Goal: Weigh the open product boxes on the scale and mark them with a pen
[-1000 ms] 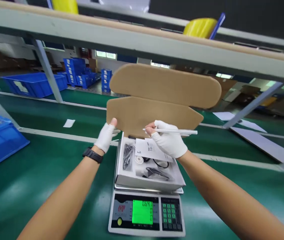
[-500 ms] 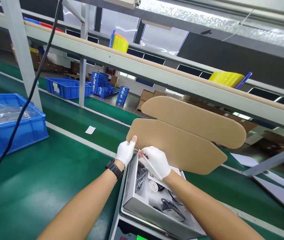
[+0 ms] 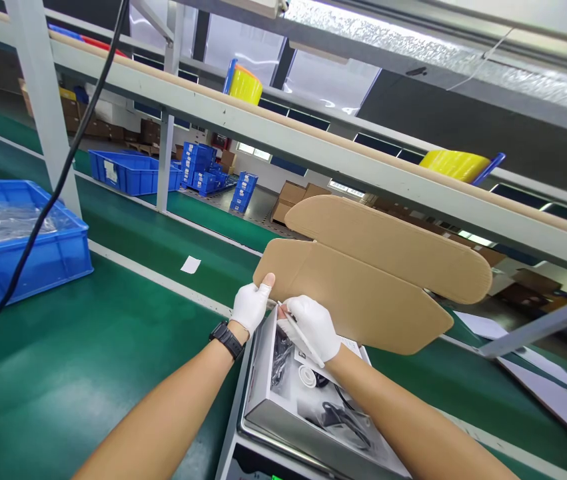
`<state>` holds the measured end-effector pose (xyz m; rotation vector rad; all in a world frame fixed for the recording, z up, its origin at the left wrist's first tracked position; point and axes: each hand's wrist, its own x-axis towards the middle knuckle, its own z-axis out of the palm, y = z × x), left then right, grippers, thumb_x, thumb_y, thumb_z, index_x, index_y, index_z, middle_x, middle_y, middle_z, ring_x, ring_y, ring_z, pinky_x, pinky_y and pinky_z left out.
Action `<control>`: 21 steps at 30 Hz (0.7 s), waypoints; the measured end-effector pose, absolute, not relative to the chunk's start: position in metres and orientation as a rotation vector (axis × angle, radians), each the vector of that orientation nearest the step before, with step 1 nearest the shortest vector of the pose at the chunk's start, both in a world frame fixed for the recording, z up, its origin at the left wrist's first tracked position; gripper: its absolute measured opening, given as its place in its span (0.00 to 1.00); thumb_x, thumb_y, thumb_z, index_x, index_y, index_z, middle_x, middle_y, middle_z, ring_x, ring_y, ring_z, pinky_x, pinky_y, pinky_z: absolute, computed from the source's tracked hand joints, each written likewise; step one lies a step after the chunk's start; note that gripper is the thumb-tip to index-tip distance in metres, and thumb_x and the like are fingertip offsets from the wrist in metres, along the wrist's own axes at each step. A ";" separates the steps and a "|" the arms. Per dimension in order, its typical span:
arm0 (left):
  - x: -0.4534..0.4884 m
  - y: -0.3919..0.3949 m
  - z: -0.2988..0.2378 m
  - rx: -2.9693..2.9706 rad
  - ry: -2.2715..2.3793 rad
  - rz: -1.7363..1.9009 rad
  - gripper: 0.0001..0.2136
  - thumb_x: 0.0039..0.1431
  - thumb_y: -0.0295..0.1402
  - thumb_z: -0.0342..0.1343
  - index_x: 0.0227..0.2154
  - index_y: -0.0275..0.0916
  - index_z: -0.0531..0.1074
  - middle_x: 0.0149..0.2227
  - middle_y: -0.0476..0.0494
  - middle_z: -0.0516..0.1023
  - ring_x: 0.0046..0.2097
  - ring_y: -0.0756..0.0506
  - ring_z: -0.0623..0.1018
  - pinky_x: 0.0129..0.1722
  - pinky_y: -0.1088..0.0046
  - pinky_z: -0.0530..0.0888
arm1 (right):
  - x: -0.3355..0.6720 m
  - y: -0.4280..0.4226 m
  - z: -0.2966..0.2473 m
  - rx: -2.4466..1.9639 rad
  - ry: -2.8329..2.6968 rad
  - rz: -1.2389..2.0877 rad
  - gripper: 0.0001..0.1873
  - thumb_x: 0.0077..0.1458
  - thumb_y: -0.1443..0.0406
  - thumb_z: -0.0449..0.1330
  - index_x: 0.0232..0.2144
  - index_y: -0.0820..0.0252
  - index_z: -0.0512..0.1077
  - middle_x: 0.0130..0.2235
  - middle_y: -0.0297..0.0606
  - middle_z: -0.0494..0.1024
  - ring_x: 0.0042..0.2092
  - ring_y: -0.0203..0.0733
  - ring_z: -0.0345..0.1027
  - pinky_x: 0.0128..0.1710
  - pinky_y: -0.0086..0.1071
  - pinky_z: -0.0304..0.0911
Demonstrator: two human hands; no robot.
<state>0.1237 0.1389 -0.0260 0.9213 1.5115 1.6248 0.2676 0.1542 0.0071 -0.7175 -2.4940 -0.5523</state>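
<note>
An open box (image 3: 283, 417) stands before me, its brown cardboard lid (image 3: 358, 287) raised and unfolded. My left hand (image 3: 250, 307), white-gloved with the thumb tip bare, pinches the lid's lower left corner. In my right hand (image 3: 313, 327), also gloved, is a slim white pen-like stick (image 3: 303, 340), held with its tip at the box's far left corner. Inside the box lie a plastic-wrapped black cable (image 3: 346, 423), a round white part (image 3: 307, 376) and a printed sheet (image 3: 350, 345), partly hidden by my right wrist.
The box rests on a metal-topped platform (image 3: 263, 437). A blue bin (image 3: 28, 280) with clear plastic bags stands on the green surface at left. A dark cable (image 3: 70, 157) hangs in front. A paper slip (image 3: 190, 265) lies beyond; white panels (image 3: 553, 400) lie at right. A shelf rail (image 3: 313, 143) crosses above.
The paper slip has shifted a little to the right along the green belt. My right hand and the white stick have tilted slightly; both hands stay at the box corner.
</note>
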 end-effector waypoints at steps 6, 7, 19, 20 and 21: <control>0.124 0.139 -0.025 0.930 1.511 1.622 0.27 0.48 0.61 0.48 0.16 0.39 0.65 0.24 0.40 0.75 0.29 0.46 0.73 0.29 0.72 0.66 | 0.268 0.156 0.005 -0.720 -2.475 -0.548 0.13 0.58 0.64 0.50 0.22 0.59 0.63 0.24 0.35 0.70 0.29 0.39 0.62 0.31 0.30 0.52; 0.124 0.139 -0.025 0.927 1.506 1.623 0.27 0.48 0.61 0.48 0.17 0.38 0.65 0.24 0.39 0.75 0.29 0.46 0.73 0.29 0.72 0.66 | 0.268 0.156 0.005 -0.719 -2.466 -0.544 0.13 0.58 0.64 0.50 0.21 0.59 0.63 0.24 0.35 0.70 0.29 0.39 0.62 0.31 0.30 0.52; 0.125 0.138 -0.024 0.895 1.461 1.625 0.27 0.46 0.61 0.49 0.17 0.38 0.66 0.27 0.36 0.77 0.30 0.44 0.75 0.29 0.71 0.69 | 0.267 0.156 0.006 -0.682 -2.468 -0.407 0.14 0.56 0.66 0.50 0.20 0.59 0.63 0.23 0.36 0.70 0.27 0.38 0.63 0.30 0.31 0.56; 0.125 0.138 -0.024 0.877 1.438 1.615 0.27 0.46 0.61 0.50 0.18 0.38 0.66 0.26 0.36 0.77 0.30 0.44 0.76 0.29 0.71 0.70 | 0.268 0.154 0.009 -0.681 -2.459 -0.305 0.13 0.56 0.65 0.51 0.20 0.59 0.64 0.23 0.35 0.71 0.27 0.38 0.64 0.29 0.30 0.57; 0.126 0.138 -0.024 0.854 1.397 1.606 0.27 0.46 0.61 0.50 0.19 0.37 0.67 0.26 0.36 0.77 0.29 0.43 0.76 0.28 0.71 0.70 | 0.269 0.152 0.014 -0.687 -2.427 -0.180 0.11 0.55 0.65 0.52 0.21 0.59 0.65 0.24 0.35 0.72 0.27 0.37 0.64 0.29 0.30 0.58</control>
